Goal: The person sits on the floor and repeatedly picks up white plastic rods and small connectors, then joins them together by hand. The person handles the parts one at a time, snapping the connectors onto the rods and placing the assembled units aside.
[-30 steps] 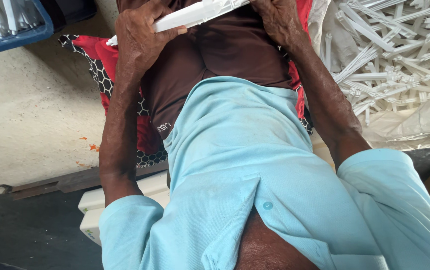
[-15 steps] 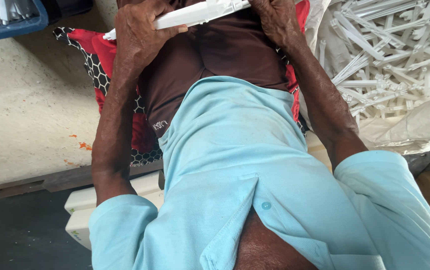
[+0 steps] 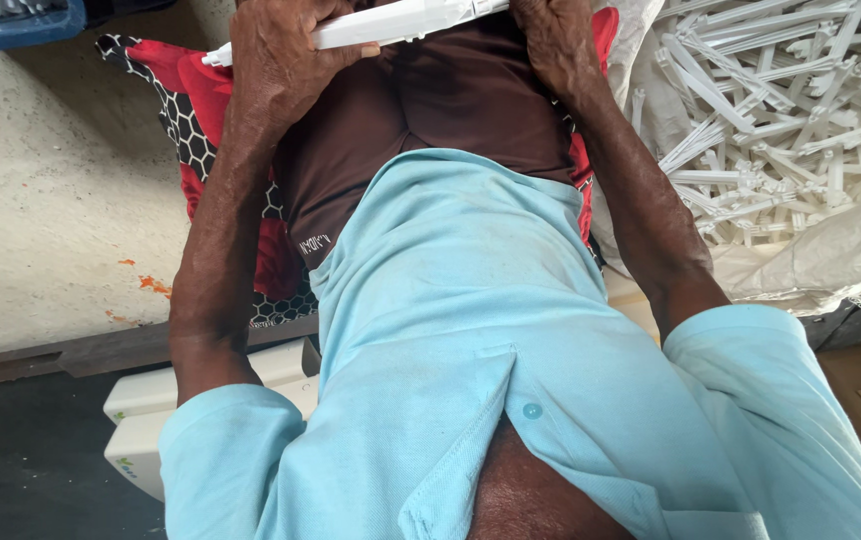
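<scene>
Both hands up at the top of the frame on one long white plastic strip [image 3: 401, 20], which runs across top centre, over the lap. Left hand [image 3: 281, 60] at upper left, fingers [image 3: 346, 52] curled closed around the strip, its end poking out left of the knuckles. Right hand [image 3: 551, 40] at top centre-right, fingers closed on the strip's other end, partly cut off by the frame edge. Light blue shirt [image 3: 451, 330] fills the centre and bottom, brown shorts [image 3: 451, 110] above it. Red patterned cushion [image 3: 186, 90] under the legs, upper left. Pile of white plastic pieces [image 3: 781, 110] on a sack at upper right. Blue crate [image 3: 11, 25] in the top left corner. White box [image 3: 141, 420] lower left, on the dark floor.
</scene>
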`<state>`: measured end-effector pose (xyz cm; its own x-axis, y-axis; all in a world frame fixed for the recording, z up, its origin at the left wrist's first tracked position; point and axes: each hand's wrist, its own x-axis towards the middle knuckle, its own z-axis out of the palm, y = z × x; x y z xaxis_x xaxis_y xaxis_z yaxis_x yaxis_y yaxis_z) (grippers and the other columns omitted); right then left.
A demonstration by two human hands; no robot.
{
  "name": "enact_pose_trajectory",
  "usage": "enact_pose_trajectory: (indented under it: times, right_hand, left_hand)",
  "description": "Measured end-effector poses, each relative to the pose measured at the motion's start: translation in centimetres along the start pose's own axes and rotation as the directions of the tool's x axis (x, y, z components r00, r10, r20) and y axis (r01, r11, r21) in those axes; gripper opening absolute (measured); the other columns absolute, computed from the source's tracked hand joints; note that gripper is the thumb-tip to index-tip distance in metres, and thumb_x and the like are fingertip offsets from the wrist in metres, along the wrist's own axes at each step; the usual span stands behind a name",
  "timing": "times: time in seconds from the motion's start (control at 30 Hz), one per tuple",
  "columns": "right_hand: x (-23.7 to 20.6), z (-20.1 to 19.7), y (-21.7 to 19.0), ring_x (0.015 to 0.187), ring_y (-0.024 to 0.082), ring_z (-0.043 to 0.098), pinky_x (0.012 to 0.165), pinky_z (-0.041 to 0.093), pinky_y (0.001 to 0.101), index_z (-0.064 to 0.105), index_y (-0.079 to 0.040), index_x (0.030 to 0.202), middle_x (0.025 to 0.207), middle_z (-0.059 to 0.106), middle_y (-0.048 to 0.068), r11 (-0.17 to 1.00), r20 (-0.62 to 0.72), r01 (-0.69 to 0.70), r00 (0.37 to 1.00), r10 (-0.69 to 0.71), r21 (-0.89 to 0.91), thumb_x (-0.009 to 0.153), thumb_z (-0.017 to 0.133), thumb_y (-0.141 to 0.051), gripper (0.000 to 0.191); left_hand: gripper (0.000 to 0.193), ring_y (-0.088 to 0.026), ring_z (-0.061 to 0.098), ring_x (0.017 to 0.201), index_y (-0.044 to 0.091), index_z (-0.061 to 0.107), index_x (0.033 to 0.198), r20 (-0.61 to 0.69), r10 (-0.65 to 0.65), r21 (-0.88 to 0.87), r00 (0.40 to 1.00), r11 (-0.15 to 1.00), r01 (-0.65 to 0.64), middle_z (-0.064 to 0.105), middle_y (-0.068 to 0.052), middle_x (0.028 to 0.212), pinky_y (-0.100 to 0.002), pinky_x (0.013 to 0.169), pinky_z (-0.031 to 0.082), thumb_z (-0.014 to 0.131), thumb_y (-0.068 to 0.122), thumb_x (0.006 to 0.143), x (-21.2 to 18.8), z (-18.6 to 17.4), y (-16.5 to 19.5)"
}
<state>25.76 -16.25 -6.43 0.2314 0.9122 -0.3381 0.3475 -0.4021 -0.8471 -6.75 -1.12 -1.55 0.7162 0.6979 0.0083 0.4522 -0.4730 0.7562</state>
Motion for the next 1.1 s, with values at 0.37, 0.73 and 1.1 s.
enact_pose_trajectory:
  times: [0.37, 0.73, 1.1]
  right_hand:
    - [-1.9, -0.5, -0.8, 0.088, 0.013, 0.051, 0.077, 0.044, 0.0336, 0.061, 0.001, 0.109, 0.096, 0.055, 0.003, 0.905, -0.064, 0.421, 0.907, -0.417, 0.063, 0.12, 0.049, -0.034, 0.039]
    - [-1.8, -0.8, -3.2, 0.095, 0.019, 0.051, 0.085, 0.043, 0.0408, 0.06, 0.003, 0.109, 0.099, 0.054, 0.008, 0.956, -0.024, 0.291, 0.956, -0.292, -0.032, 0.118, 0.053, -0.035, 0.04]
    - [-0.4, -0.8, -3.5, 0.08, 0.016, 0.052, 0.073, 0.042, 0.0351, 0.061, -0.003, 0.098, 0.086, 0.055, 0.004, 0.998, -0.056, 0.021, 0.998, -0.024, -0.056, 0.114, 0.051, -0.039, 0.042]
  left_hand:
    - [0.05, -0.023, 0.068, 0.082, 0.006, 0.08, 0.104, -0.021, 0.025, 0.114, 0.999, 0.993, -0.023, 0.074, -0.006, 0.09, -0.041, 0.078, 0.052, 0.088, 0.053, 0.09, -0.9, 1.0, -1.2]
    - [0.056, -0.025, 0.066, 0.082, 0.004, 0.08, 0.109, -0.043, -0.012, 0.042, 0.999, 0.999, 0.013, 0.072, -0.006, 0.087, -0.043, 0.082, 0.05, 0.086, 0.057, 0.091, -1.8, 2.0, -2.6]
    - [0.053, -0.023, 0.063, 0.077, 0.003, 0.076, 0.099, -0.057, 0.024, 0.105, 0.998, 0.994, -0.018, 0.068, -0.006, 0.082, -0.042, 0.074, 0.05, 0.09, 0.052, 0.088, -1.3, 1.7, -2.2]
